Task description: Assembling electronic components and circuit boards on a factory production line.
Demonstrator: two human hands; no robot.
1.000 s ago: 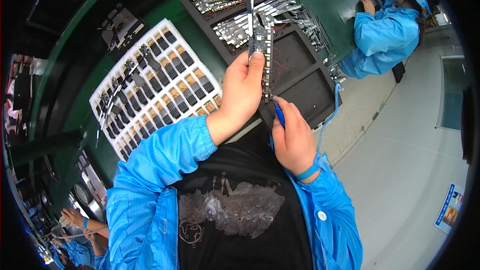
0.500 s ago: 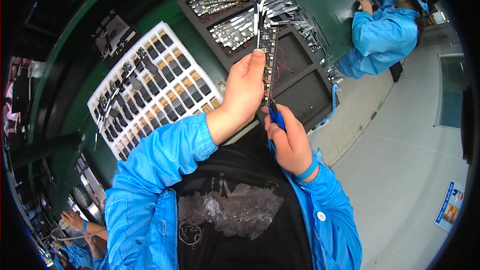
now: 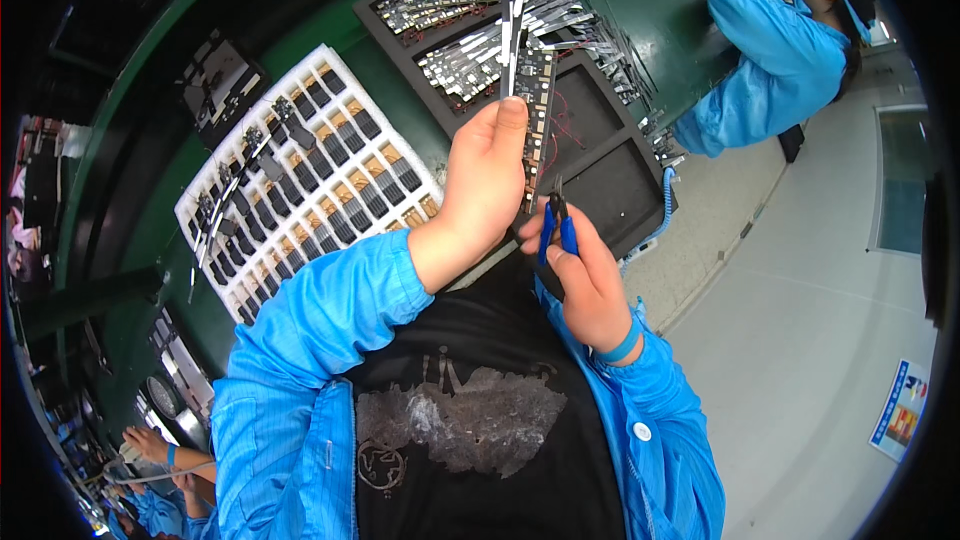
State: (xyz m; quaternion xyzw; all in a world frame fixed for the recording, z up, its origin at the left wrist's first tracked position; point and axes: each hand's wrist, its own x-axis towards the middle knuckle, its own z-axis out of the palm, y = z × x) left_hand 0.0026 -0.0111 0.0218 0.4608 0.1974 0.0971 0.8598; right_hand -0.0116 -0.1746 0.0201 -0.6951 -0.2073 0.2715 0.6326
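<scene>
My left hand (image 3: 485,170) is closed on a long, narrow circuit board (image 3: 537,120), the thumb pressed along its edge. The board stands almost upright in the picture, with pale strips at its far end. Blue-handled cutting pliers (image 3: 558,230) are in my right hand (image 3: 592,290), whose fingers wrap the grips. Their dark jaws point away from me, just right of the board's near end. Beyond my hands lies a black divided tray (image 3: 625,140) holding piles of similar circuit boards (image 3: 465,65) with strips and thin red wires.
A white foam tray (image 3: 345,65) with rows of dark and gold parts stands on the green table (image 3: 420,130) at left. A blue coiled cord (image 3: 667,205) runs by the black tray. A co-worker in blue (image 3: 770,50) sits far right; other hands (image 3: 150,443) show lower left.
The pliers have come away from the board's near end and turned more upright, their handles now visibly spread. My left hand keeps its hold on the board. The far-right co-worker has raised an arm.
</scene>
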